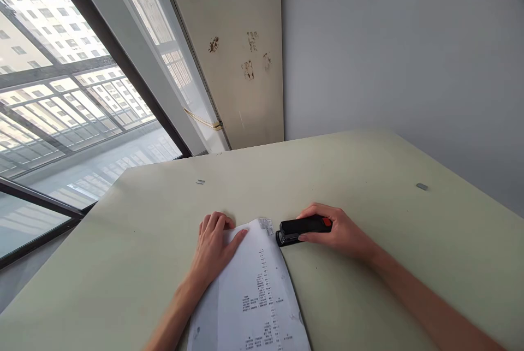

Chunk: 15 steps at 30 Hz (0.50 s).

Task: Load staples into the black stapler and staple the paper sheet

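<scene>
A stack of printed paper (254, 291) lies on the table before me, its top corner bent so that print on another sheet shows. My left hand (215, 242) grips the stack's upper left edge, thumb on top and fingers curled at the side. To the right, my right hand (333, 231) is wrapped around a black stapler (301, 228) with a red spot near its rear end. The stapler's front end points left, close beside the paper's upper right edge. Whether any paper sits between its jaws I cannot tell.
The pale green table (360, 171) reaches back to a grey wall (401, 51). Small staple strips (200, 182) lie at the back left, and a small grey piece (422, 186) rests at the right. A window (61, 78) stands on the left.
</scene>
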Tool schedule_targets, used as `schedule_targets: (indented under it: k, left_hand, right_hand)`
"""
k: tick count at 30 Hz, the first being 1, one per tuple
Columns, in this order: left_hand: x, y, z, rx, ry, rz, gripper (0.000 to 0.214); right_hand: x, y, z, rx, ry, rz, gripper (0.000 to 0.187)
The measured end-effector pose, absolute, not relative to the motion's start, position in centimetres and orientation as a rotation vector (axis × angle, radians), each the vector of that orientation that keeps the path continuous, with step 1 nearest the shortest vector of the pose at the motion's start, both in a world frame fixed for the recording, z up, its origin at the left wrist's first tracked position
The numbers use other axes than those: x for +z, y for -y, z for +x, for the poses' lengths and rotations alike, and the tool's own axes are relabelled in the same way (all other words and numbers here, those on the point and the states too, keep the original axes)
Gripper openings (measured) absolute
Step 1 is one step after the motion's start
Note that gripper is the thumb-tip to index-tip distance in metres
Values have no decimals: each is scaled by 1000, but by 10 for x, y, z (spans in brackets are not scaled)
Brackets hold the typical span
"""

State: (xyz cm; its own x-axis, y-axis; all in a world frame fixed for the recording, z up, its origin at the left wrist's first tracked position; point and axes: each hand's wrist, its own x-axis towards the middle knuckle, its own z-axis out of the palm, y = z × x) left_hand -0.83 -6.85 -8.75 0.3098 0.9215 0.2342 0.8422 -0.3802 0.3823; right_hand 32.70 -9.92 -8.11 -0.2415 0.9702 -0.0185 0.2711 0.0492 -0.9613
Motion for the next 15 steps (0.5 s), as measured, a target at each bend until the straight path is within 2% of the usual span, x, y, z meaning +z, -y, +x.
schedule_targets:
  k: [9,15]
  left_hand:
    - [-82,77,0,593,-1533,2350,31]
    - [-75,78,0,675,-1390,2245,21]
  right_hand:
    - [-82,100,328,1229,1617,-1310,33]
    - [-81,101,328,1216,1621,-1299,29]
